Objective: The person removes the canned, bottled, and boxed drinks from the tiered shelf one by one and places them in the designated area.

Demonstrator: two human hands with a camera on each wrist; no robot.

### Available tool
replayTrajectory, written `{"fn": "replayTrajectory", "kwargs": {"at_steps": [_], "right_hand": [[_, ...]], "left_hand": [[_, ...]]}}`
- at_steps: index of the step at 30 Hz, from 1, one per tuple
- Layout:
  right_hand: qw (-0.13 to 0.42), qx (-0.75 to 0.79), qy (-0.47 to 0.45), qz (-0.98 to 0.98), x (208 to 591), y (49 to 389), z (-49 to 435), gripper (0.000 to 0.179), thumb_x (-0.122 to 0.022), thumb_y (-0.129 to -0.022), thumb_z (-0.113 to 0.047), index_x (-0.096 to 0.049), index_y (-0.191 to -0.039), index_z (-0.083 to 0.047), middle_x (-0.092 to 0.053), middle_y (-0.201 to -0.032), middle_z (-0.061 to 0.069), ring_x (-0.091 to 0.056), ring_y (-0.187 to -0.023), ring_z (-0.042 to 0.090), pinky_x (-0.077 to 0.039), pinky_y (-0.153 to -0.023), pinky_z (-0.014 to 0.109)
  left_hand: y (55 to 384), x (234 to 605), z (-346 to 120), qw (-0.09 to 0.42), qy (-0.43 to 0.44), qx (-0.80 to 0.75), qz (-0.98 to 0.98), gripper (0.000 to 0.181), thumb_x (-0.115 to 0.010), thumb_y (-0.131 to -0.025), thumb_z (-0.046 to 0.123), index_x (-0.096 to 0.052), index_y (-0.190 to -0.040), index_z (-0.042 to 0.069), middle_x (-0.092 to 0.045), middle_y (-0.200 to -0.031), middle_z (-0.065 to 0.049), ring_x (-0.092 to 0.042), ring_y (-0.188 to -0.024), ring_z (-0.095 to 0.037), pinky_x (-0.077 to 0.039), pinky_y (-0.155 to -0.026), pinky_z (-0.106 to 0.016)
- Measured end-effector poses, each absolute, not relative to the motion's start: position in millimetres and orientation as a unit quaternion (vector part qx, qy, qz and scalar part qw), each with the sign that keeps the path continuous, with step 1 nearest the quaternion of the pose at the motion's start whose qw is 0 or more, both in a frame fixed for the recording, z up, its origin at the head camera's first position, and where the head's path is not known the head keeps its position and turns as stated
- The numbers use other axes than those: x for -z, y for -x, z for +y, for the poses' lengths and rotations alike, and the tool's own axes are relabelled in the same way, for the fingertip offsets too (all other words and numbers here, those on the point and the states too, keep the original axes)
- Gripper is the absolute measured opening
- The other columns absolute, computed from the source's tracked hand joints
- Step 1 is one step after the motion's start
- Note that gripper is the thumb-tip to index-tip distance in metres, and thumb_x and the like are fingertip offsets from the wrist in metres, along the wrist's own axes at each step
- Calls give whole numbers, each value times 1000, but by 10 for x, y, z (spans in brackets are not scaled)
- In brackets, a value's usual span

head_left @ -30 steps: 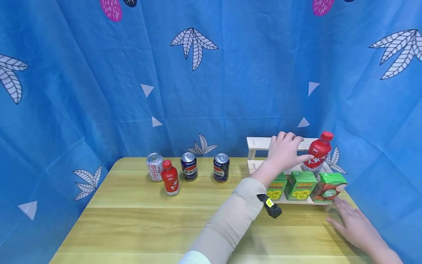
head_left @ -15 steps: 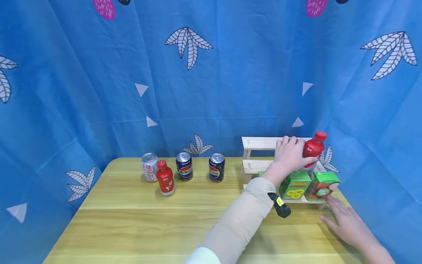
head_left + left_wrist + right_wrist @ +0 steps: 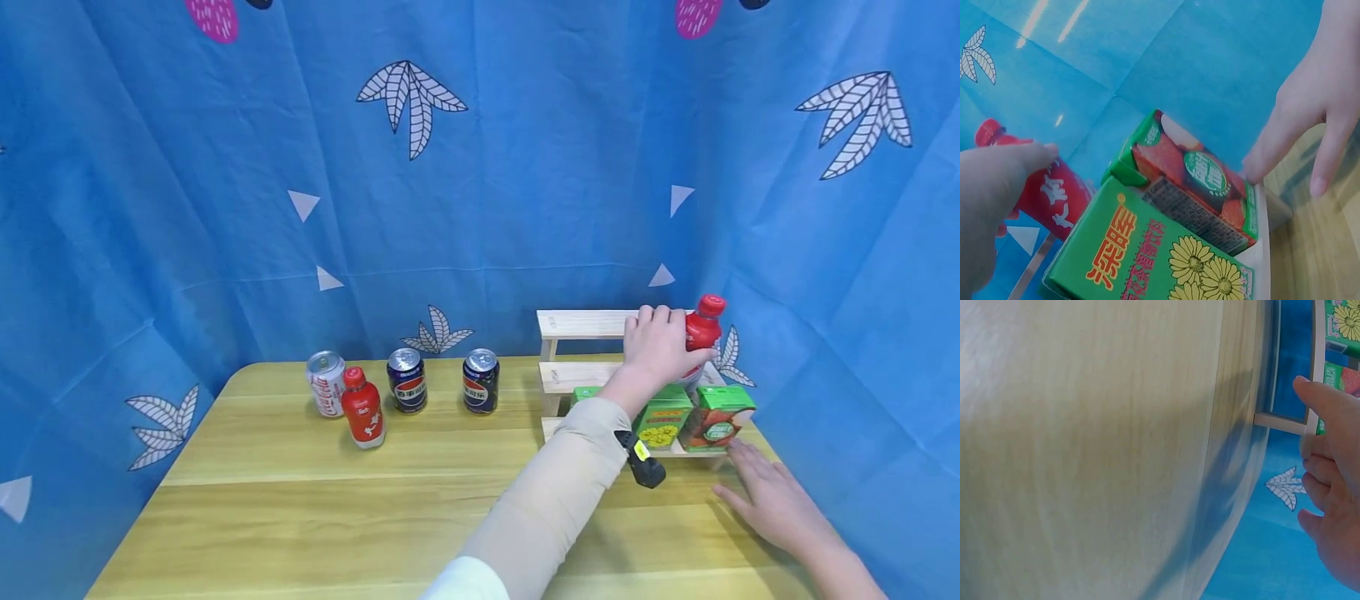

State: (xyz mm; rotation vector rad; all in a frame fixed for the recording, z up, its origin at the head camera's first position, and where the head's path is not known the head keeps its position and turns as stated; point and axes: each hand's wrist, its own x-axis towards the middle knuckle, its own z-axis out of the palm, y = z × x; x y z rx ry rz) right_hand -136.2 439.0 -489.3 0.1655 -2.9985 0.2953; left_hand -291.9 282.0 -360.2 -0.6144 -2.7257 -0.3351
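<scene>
Nearest: bare right hand, fingers extended, at front right corner of pale wooden three-tier stand. In way, on lowest tier: boxy green flower-printed carton, brown-and-green carton. Well apart, leftward: free-standing red bottle, dark-blue metal cans. Behind cartons, right end of stand: left hand wrapped round red plastic bottle, red-capped, white-lettered, base hidden.

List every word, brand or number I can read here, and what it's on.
"Coca-Cola": white can
"百事可乐": left blue can
"事可乐": right blue can, first character unclear
"深晖": flower carton, orange print
"花茶植物饮料": same carton, pink print, its start cut off
Too blurred or small to read: lettering on the held red bottle, standing red bottle and fruit carton. No legible numbers.
</scene>
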Motion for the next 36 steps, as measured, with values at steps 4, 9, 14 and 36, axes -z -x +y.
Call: {"fn": "replayTrajectory", "kwargs": {"at_steps": [4,9,14,36], "right_hand": [[63,-96,-54,-992,4902,1367,4384,78,-53,-98,-45,-32,-143,15,-31,-147,38,-25,-138,55,-22,-106,69],[56,-97,-49,-993,4893,1370,4379,80,-52,-98,-46,-31,-143,16,-31,-147,38,-26,-137,55,-21,-107,69],[49,-95,-46,-993,4886,1375,4375,80,-53,-97,-47,-31,-143,15,-31,-147,38,-27,-137,55,-21,-107,69],[77,-94,-52,-991,4921,1374,4376,78,-56,-96,-43,-34,-142,16,-34,-144,39,-30,-135,55,-24,-106,68]], "left_hand": [[2923,3593,2828,161,215,115,-956,66,-56,-77,77,-50,-125,32,-53,-112,17,-40,-107,-4,-35,-84,-24],[2928,3582,2830,162,213,117,-957,65,-56,-77,78,-50,-123,32,-54,-110,18,-40,-106,-3,-34,-83,-24],[2924,3584,2817,161,210,118,-957,65,-56,-76,78,-51,-122,33,-54,-109,18,-40,-105,-3,-33,-83,-24],[2854,3520,2691,180,218,131,-950,66,-61,-74,76,-50,-123,34,-53,-109,18,-38,-109,-3,-33,-85,-25]]}}
